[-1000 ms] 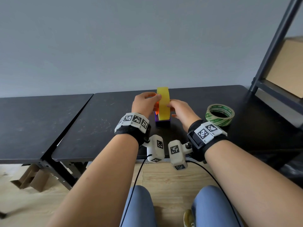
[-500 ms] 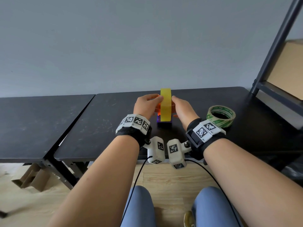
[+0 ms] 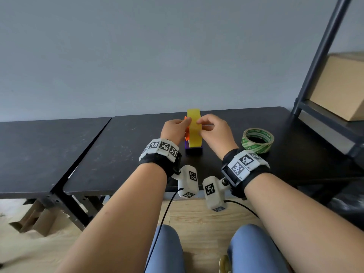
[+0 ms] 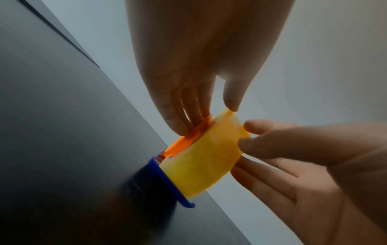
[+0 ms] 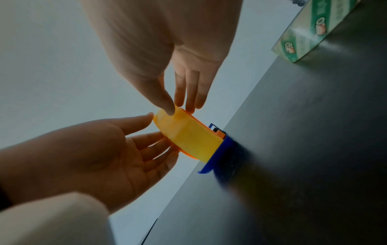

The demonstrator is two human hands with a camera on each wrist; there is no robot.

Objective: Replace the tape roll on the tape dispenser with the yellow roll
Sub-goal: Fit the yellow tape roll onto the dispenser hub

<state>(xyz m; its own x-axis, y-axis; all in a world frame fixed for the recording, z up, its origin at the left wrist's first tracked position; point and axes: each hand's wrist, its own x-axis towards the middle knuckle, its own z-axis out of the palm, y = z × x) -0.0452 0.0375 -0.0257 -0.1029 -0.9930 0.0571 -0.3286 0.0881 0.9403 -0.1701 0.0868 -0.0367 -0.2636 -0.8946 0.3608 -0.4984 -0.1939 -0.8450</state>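
The yellow roll [image 3: 194, 131] stands upright in the tape dispenser, between its orange side plate [image 3: 186, 134] and above its blue base [image 3: 194, 150]. My left hand [image 3: 184, 123] lies with its fingers on the orange plate [image 4: 184, 142] and its thumb tip on the roll's top rim [image 4: 226, 114]. My right hand [image 3: 204, 126] pinches the roll [image 5: 188, 137] near its top, thumb on the tread and fingers on the right face. The blue base [image 4: 169, 182] rests on the black table [image 3: 128, 154].
A green-printed tape roll [image 3: 257, 140] lies flat on the table, right of my right wrist. A dark shelf frame [image 3: 323, 56] with a cardboard box [image 3: 340, 87] rises at the far right. A second black table [image 3: 39, 150] adjoins on the left.
My right hand has climbed from the roll's lower right side to its upper rim, with the thumb now over the tread. The left hand stays on the orange plate.
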